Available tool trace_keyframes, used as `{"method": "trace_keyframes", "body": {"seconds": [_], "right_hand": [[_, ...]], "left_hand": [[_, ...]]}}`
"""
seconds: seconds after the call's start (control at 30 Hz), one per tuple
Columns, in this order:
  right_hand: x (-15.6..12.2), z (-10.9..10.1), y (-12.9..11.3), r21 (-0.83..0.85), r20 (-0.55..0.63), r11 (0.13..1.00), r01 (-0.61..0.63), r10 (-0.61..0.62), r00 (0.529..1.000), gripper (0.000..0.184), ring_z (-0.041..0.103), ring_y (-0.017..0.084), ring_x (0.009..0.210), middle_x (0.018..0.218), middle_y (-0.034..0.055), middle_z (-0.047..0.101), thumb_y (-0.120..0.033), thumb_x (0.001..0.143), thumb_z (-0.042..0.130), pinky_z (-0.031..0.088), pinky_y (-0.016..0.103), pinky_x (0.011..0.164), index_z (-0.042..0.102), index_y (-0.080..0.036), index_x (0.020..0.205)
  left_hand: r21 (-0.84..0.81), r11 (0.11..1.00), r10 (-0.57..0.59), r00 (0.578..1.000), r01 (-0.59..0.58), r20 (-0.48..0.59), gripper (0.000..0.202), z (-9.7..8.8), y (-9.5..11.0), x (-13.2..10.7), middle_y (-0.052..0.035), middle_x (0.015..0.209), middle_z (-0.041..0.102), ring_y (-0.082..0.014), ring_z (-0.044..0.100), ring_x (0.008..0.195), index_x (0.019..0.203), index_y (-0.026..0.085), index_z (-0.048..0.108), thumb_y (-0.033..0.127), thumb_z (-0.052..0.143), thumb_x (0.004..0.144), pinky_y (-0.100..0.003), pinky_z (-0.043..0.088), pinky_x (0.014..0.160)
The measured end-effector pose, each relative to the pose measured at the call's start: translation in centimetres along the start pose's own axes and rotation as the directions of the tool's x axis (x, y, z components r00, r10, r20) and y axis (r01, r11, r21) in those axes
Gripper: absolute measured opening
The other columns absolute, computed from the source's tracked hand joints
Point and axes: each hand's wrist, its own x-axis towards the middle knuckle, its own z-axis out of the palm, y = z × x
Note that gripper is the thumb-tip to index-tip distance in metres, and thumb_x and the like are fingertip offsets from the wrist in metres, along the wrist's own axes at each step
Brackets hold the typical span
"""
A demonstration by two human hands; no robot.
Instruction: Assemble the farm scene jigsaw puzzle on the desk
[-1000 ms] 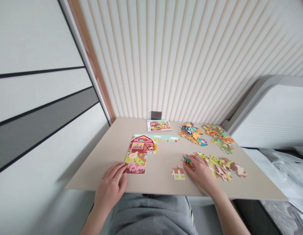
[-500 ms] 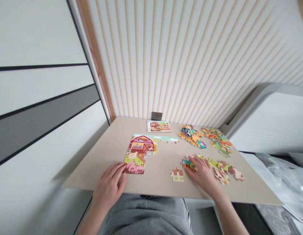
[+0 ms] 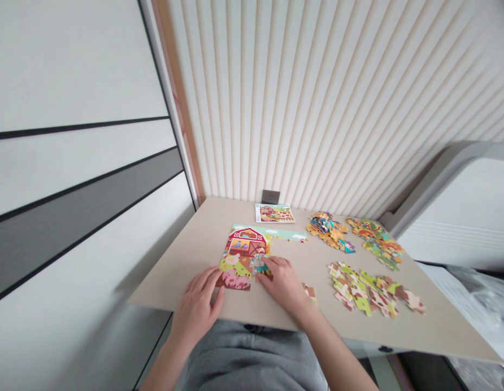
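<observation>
A room that looks domestic

This is probably a room in a home. Behind the desk point(image 3: 174, 260) rises a cream, ribbed wall point(image 3: 268, 98), with a dark power socket point(image 3: 270, 196) low on it, just above the desk's far edge. Smooth white panels point(image 3: 81, 76) with dark strips stand to the desk's left. On the desk lie colourful jigsaw pieces point(image 3: 365, 290); to its right is crumpled clear plastic point(image 3: 483, 288).

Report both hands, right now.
Left hand: open, resting at the left edge of the partly built puzzle.
Right hand: closed on a puzzle piece.
</observation>
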Motion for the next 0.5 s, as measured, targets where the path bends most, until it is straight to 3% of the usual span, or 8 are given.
{"method": "trace_keyframes", "body": {"seconds": [0.1,0.23,0.37,0.5], "right_hand": [[0.3,0.5,0.3,0.041,0.003,0.999,-0.018,0.018,1.000,0.034,0.066,0.025,0.117,0.125,0.0104,0.072,-0.031,0.096,0.067,0.049,0.038,0.102,0.068,-0.023,0.129],[-0.9,-0.1,1.0,0.089,0.040,0.996,0.020,-0.024,0.999,0.050,0.061,0.027,0.128,0.138,0.0114,0.066,-0.035,0.093,0.072,0.044,0.041,0.111,0.061,-0.024,0.141],[-1.6,-0.6,1.5,0.130,0.097,0.991,0.045,-0.058,0.994,0.053,0.058,0.026,0.132,0.140,0.0102,0.066,-0.031,0.093,0.071,0.042,0.042,0.113,0.059,-0.024,0.144],[-1.7,-0.3,1.8,0.120,0.067,0.992,0.028,-0.036,0.997,0.048,0.060,0.028,0.127,0.136,0.0109,0.067,-0.033,0.093,0.071,0.044,0.042,0.109,0.062,-0.024,0.139]], "left_hand": [[-0.020,1.000,0.010,0.999,-0.010,0.039,0.041,-0.5,0.3,0.6,-0.0112,0.140,0.062,-0.0293,0.059,0.128,0.140,0.025,0.054,0.030,0.055,0.099,-0.050,0.050,0.108],[-0.040,0.998,0.044,0.997,-0.042,0.058,0.038,-0.6,-0.3,2.6,-0.0107,0.135,0.065,-0.0282,0.061,0.125,0.136,0.024,0.058,0.029,0.054,0.099,-0.050,0.049,0.109],[-0.020,1.000,-0.007,1.000,0.007,0.004,0.033,0.8,-2.3,4.8,-0.0105,0.128,0.069,-0.0277,0.064,0.120,0.130,0.023,0.062,0.024,0.049,0.100,-0.049,0.051,0.106],[-0.040,0.998,-0.053,0.999,0.053,0.014,0.033,2.2,-3.8,5.2,-0.0099,0.119,0.072,-0.0254,0.068,0.113,0.125,0.021,0.065,0.020,0.042,0.101,-0.046,0.056,0.098]]}}
